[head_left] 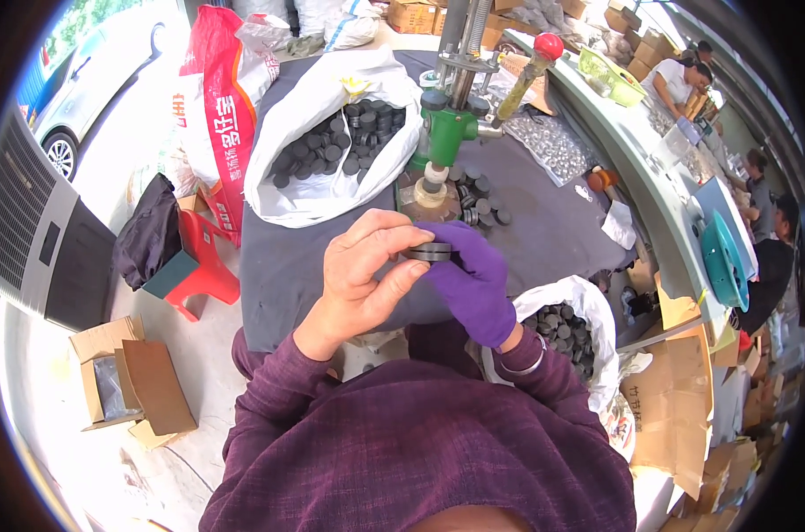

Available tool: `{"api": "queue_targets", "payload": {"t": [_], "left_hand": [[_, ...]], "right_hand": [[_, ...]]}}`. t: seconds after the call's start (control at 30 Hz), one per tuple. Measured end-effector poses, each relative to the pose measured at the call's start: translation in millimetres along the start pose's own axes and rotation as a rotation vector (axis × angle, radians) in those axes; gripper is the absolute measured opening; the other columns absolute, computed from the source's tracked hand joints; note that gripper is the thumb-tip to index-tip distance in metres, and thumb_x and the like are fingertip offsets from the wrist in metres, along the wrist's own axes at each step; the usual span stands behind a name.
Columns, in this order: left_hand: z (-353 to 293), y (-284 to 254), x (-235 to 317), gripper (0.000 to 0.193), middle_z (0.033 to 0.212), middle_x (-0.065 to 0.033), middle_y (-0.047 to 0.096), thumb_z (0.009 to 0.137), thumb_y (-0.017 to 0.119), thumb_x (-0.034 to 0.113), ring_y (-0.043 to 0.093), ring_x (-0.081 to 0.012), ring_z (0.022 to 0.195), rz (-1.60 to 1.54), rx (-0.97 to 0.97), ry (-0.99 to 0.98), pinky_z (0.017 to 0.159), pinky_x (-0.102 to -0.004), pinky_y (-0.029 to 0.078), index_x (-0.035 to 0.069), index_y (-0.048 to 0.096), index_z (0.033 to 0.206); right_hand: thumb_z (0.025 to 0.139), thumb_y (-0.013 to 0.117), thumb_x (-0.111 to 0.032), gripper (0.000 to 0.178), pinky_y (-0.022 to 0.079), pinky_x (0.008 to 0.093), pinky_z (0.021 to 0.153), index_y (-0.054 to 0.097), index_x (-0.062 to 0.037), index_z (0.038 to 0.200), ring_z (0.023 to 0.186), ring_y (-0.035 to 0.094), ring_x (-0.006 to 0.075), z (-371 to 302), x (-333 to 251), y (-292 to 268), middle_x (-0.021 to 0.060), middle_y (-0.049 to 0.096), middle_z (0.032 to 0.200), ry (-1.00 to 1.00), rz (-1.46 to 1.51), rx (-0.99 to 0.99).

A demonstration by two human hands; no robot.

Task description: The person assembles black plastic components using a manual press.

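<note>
Between my two hands is a small round black disc (431, 252), seen edge-on with a groove round its side. My bare left hand (367, 270) pinches it from the left. My right hand (473, 279), in a purple glove, grips it from the right. Just beyond stands a green hand press (444, 133) with a steel column and a lever topped by a red ball (548, 46). Loose black discs (482, 199) lie by the right of its base (431, 209). A white sack (283, 208) full of similar black discs lies open on the table, left of the press.
A second white sack (602, 310) of black pieces is beside my right elbow. A bag of shiny metal pieces (551, 146) lies on the grey-covered table (562, 239). Left are a red stool (209, 270), a cardboard box (123, 381) and an air cooler (39, 213). Other people sit far right.
</note>
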State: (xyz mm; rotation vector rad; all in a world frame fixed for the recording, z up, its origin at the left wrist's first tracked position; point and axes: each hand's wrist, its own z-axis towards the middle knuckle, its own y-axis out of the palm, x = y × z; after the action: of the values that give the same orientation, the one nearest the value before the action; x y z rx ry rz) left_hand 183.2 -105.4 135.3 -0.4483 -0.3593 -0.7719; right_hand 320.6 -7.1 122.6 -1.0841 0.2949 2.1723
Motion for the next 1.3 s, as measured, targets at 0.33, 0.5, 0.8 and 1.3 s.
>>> {"api": "queue_targets", "payload": {"t": [0.33,0.5,0.8,1.3], "left_hand": [[-1,2,-2,0.034,0.091,-0.0082,0.06,0.07,0.077,0.008,0.056,-0.0151,0.07,-0.012,0.032,0.0,0.06,-0.0267,0.046,0.004,0.067,0.103],[-2,5,-3,0.027,0.087,-0.0083,0.062,0.072,0.076,0.007,0.057,-0.0145,0.066,-0.017,0.019,-0.046,0.059,-0.0256,0.046,0.003,0.069,0.097],[-29,50,-36,0.01,0.084,-0.0017,0.058,0.083,0.069,0.001,0.053,-0.007,0.072,-0.525,0.097,-0.484,0.063,-0.0204,0.042,-0.002,0.067,0.093],[-30,74,-51,0.01,0.085,-0.001,0.061,0.09,0.063,0.007,0.054,-0.0053,0.068,-0.652,-0.003,-0.612,0.061,-0.0193,0.043,0.0,0.064,0.095]], "right_hand": [[0.081,0.064,0.002,0.036,0.05,0.0297,0.075,0.061,-0.0027,0.116,0.086,0.064,0.0194,5,6,-4,0.0091,0.066,0.1,-0.076,-0.1,-0.041],[0.083,0.064,-0.002,0.036,0.048,0.0288,0.075,0.059,-0.0036,0.119,0.087,0.062,0.0186,4,-1,-4,0.0086,0.063,0.099,-0.035,-0.158,-0.075],[0.087,0.067,-0.009,0.031,0.047,0.0248,0.076,0.06,-0.0033,0.116,0.087,0.055,0.0086,-30,38,-9,0.0022,0.062,0.096,0.348,0.036,0.157],[0.088,0.063,-0.011,0.019,0.047,0.0259,0.07,0.062,-0.0011,0.104,0.077,0.057,0.0092,-26,38,-37,0.0023,0.063,0.084,0.442,0.139,0.115]]}}
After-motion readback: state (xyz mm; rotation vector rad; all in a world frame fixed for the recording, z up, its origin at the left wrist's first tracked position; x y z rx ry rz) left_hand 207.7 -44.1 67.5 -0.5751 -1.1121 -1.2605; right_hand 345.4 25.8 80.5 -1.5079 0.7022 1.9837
